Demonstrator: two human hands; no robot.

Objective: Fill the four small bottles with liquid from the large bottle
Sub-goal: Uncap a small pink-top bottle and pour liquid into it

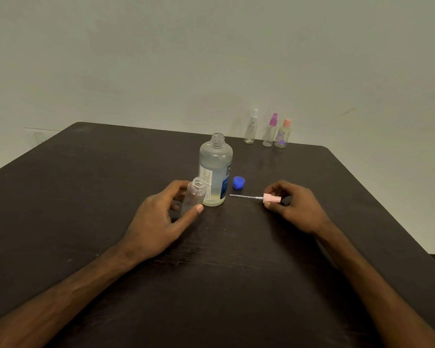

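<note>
The left hand [161,214] has its thumb and fingers curled loosely round a small clear plastic bottle [194,195]. The bottle is uncapped, looks empty, and stands upright on the dark table [86,197]. Just behind it and to its right, close enough that contact cannot be judged, stands the large clear bottle with the blue label [215,169]. It too is upright and open-necked, and it is partly full of liquid. Its blue cap [238,183] lies beside it.

The right hand [293,205] pinches a pink spray top [271,198], holding it low over the table. The top's thin dip tube points left toward the large bottle.

The large bottle stands between the hands, nearer the left, which is occupied. Pouring probably needs the right hand to put the spray top down first.

Three capped small bottles [270,130] wait at the far edge.
</note>
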